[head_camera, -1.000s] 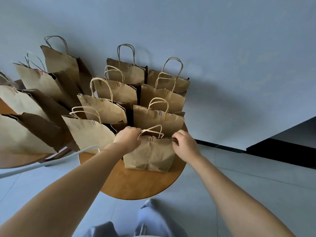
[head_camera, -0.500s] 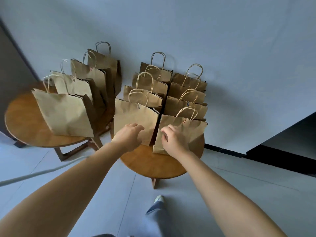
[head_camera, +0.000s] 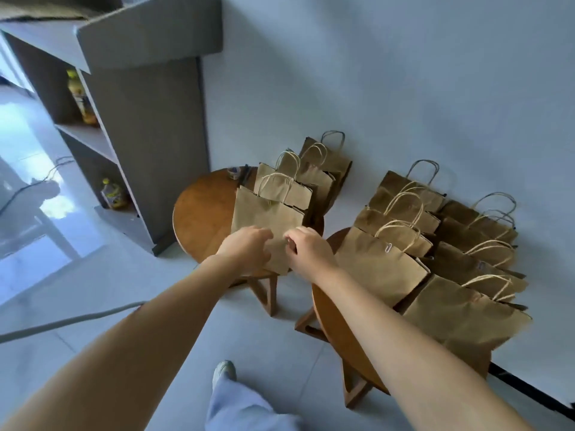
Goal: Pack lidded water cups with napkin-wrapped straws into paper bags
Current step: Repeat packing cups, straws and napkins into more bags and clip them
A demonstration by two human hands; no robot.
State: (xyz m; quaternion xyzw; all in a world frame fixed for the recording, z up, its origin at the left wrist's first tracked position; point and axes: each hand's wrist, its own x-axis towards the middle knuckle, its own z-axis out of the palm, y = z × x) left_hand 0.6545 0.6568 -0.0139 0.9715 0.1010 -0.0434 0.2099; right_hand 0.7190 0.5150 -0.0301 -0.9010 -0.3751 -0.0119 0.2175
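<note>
Both hands on front bag (head_camera: 264, 219) on the left bench (head_camera: 199, 213). It stands upright, long axis vertical, handles up. Left hand (head_camera: 245, 253) & right hand (head_camera: 308, 250) press its face, fingers curled; can't tell if either grip holds paper.

Plain brown paper bags (head_camera: 267, 217) with pale twine handles; reddish-brown wooden counter (head_camera: 199, 213); grey shelf (head_camera: 155, 126) left of it.

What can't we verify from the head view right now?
- Bag contents: the front bag and the other bags show only their outsides; no cup or straw is visible.
- Grip: the left hand and right hand are seen from behind; their fingertips are hidden against the front bag.
- Shelf bottles: too small to read the labels.
- Small items at the left table's far edge: partly behind bags, unidentifiable.
</note>
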